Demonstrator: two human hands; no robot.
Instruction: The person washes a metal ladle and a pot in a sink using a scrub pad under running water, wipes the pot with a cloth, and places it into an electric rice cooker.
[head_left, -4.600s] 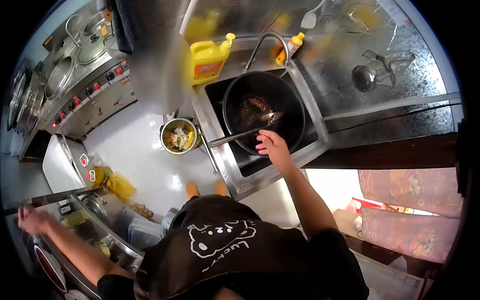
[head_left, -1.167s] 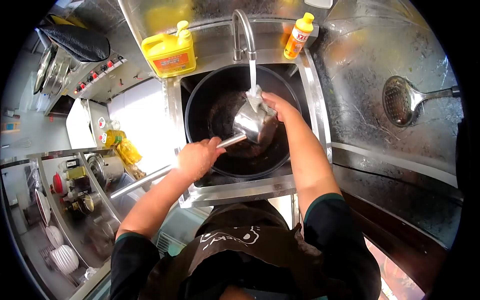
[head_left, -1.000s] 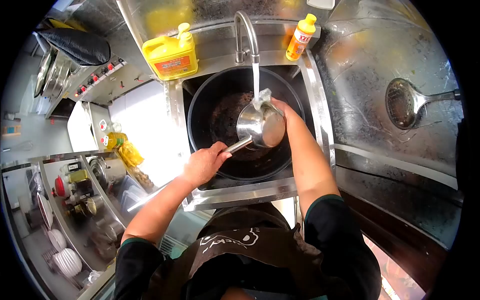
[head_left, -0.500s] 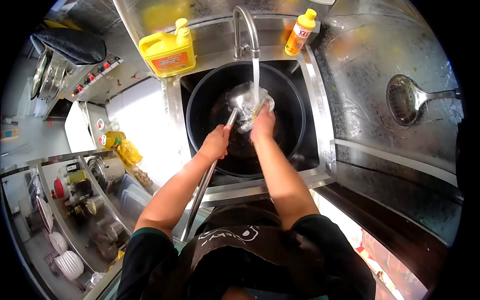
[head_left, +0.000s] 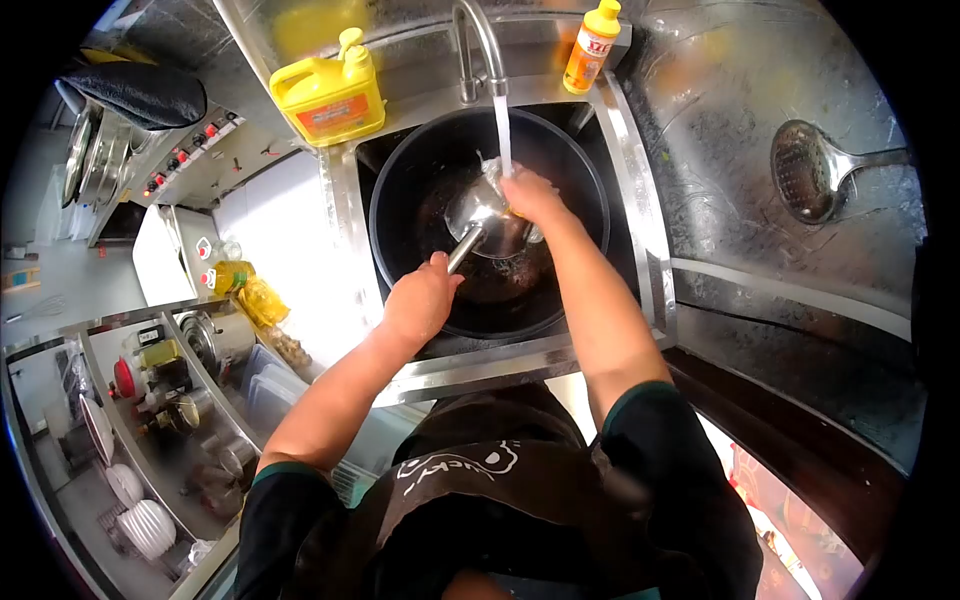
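Observation:
A large black pot sits in the metal sink. Over it, my left hand is wrapped round the handle of a steel ladle. The ladle's bowl is inside the pot's rim, its rounded side catching the light. My right hand presses a pale scrubbing cloth against the bowl, and most of the cloth is hidden by the fingers. Water runs from the curved faucet onto my right hand and the bowl. Dark residue shows in the pot's bottom.
Behind the sink stand a yellow jug on the left and a yellow bottle on the right. A perforated skimmer lies on the right counter. Shelves with bowls and jars are at lower left.
Compared with half a second ago, the ladle's rounded side is turned more into view. My right hand has moved up under the water stream, and the ladle's handle has swung behind my left forearm.

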